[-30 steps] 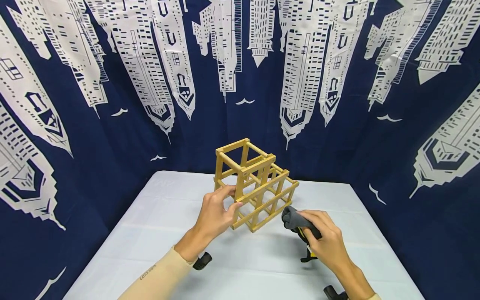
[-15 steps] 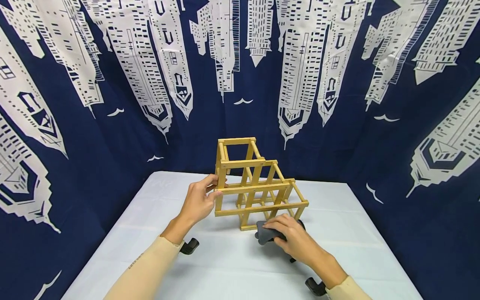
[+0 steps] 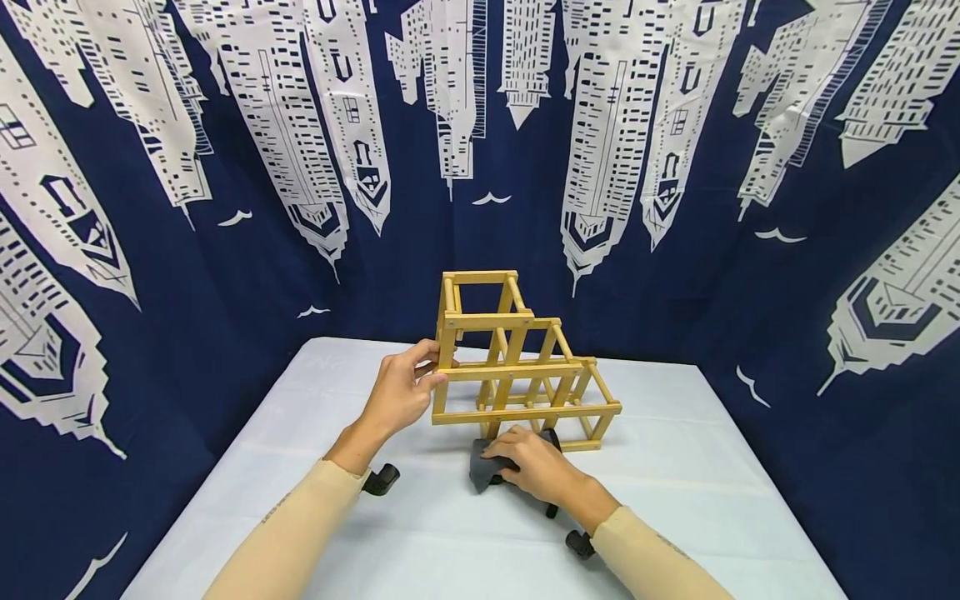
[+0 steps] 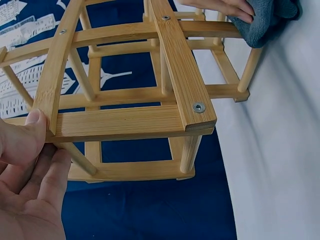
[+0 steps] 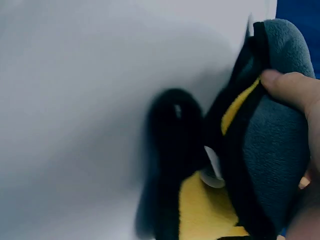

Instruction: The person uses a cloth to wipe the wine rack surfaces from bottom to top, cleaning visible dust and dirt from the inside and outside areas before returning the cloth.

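A stepped wooden rack (image 3: 510,372) of light slats and round dowels stands at the table's middle. My left hand (image 3: 393,392) grips its left end; in the left wrist view the thumb lies on the near slat (image 4: 120,122) and the fingers are beneath. My right hand (image 3: 543,467) holds a grey cloth (image 3: 483,462) low against the rack's front, hiding part of its bottom. The right wrist view shows the cloth's black edging and yellow underside (image 5: 202,210), with the thumb pressing the grey side. Whether the cloth touches the wood is unclear.
White cloth covers the table (image 3: 675,500). Behind and at both sides hangs a navy curtain (image 3: 517,225) printed with white buildings. Black wrist-camera parts (image 3: 381,480) jut out beneath both wrists.
The rack has turned so its long side faces me. My left hand has shifted left with it. My right hand has carried the cloth leftward to the rack's lower front.
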A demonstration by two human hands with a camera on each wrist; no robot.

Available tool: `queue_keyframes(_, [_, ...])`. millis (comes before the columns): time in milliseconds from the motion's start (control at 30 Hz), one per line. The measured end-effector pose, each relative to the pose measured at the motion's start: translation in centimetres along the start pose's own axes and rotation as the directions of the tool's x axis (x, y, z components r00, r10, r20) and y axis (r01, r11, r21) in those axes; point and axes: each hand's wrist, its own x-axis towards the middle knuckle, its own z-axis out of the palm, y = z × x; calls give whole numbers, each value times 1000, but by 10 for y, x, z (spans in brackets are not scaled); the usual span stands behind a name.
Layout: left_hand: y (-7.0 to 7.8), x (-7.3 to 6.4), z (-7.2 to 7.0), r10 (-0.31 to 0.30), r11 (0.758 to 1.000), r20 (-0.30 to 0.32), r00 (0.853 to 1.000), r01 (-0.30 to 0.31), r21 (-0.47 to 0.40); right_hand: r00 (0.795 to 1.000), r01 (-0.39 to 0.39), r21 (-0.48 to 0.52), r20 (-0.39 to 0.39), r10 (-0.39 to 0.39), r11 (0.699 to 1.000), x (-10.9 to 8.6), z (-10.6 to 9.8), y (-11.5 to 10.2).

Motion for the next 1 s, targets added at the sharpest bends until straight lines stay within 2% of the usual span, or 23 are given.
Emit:
queue_keyframes(167, [-1, 0, 3, 4, 1000, -7, 1000, -4, 0, 1000, -9, 41, -19, 10, 999, -7, 3, 4])
queue_keyframes(400, [-1, 0, 3, -7, 999, -45, 999, 9, 40, 1000, -12, 161, -18, 15, 987, -7, 6, 4])
queue_keyframes(733, [-4, 0, 5, -67, 998, -84, 994, 65, -22, 996, -83, 109, 38, 79, 991, -3, 3, 5])
queue_keyframes(867, [-6, 0, 5, -90, 996, -94, 992, 87, -35, 992, -123, 86, 37, 120, 989, -15, -4, 13])
queue_keyframes(1000, [-8, 0, 4, -113, 992, -104, 988, 107, -64, 985, -169, 51, 26, 168, 984, -36, -16, 26])
